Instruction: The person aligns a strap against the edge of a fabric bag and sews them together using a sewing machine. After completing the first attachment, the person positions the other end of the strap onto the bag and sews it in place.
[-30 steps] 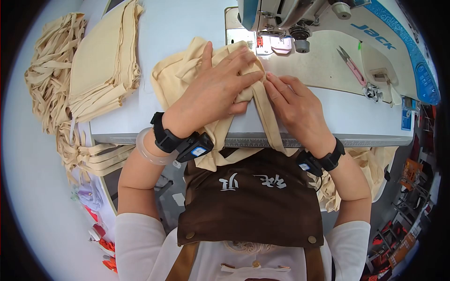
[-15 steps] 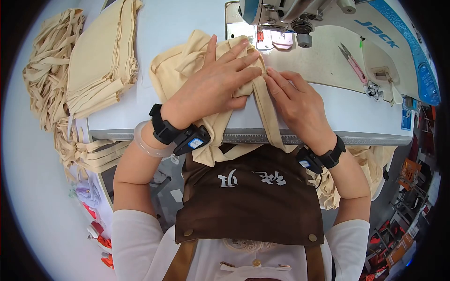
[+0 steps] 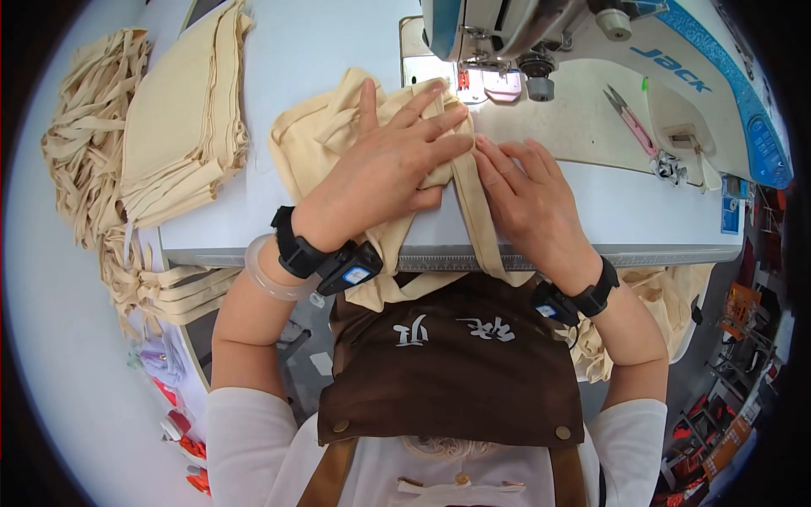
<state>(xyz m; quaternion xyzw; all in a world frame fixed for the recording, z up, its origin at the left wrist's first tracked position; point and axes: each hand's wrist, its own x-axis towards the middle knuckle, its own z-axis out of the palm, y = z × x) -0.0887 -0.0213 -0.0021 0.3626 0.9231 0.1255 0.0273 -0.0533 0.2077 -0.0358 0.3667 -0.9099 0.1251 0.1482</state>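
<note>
Cream cloth with strap pieces [image 3: 312,127] lies folded on the table just in front of the sewing machine's presser foot [image 3: 463,80]. My left hand [image 3: 393,160] rests on top of it, fingers spread and pressing flat. A cream strap [image 3: 477,211] runs from the cloth down over the table edge towards the apron. Beside the cloth's right edge is my right hand [image 3: 528,190], its fingers stretched out and fingertips touching the edge near the strap. Its thumb is hidden. The left fingertips sit close to the lit needle area.
The sewing machine [image 3: 667,72] fills the upper right. Pink-handled scissors [image 3: 632,122] lie on its bed. Stacked cream panels [image 3: 182,110] and bundled straps [image 3: 93,127] are at left. More cream cloth [image 3: 663,304] hangs below the table edge [image 3: 659,256] at right.
The view has shifted slightly, so the machine sits a little further left. Both hands stay on the cloth, which remains in front of the presser foot.
</note>
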